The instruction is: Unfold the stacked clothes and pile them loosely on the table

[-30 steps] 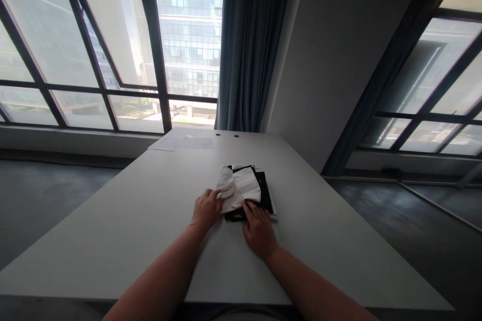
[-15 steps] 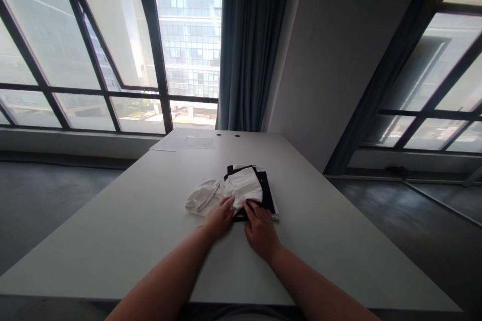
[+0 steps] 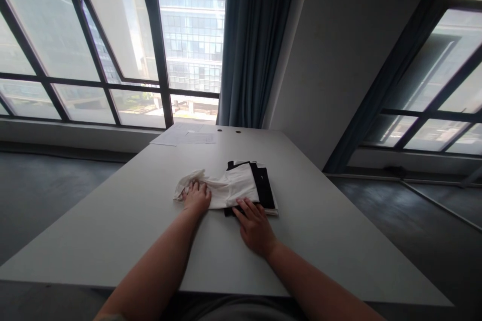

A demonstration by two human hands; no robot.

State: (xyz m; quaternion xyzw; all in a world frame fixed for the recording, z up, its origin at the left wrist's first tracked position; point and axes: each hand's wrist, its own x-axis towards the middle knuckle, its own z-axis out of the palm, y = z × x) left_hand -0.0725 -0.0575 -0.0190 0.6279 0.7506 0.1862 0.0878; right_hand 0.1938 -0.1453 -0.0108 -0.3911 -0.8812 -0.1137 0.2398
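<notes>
A white cloth garment [image 3: 241, 181], crumpled at its left end, lies partly on a folded stack of black cloth [image 3: 266, 190] with white edges underneath. My left hand [image 3: 198, 197] presses on the garment's left part, beside the bunched end, its fingers lying over the fabric. On the lower edge of the garment and the black cloth rests my right hand [image 3: 254, 223], fingers spread and laid flat. A small white mark shows on the black cloth.
The white table [image 3: 320, 246] carries the cloths. Sheets of paper [image 3: 184, 136] lie at its far left corner, near two small round dark spots [image 3: 238, 132]. Behind the far edge hang a blue curtain [image 3: 246, 50] and windows, with a grey wall [image 3: 339, 60] to the right.
My left hand has moved left along the white garment, which now lies flatter and reaches further left. My right hand stays near the stack's lower edge, its fingers more spread.
</notes>
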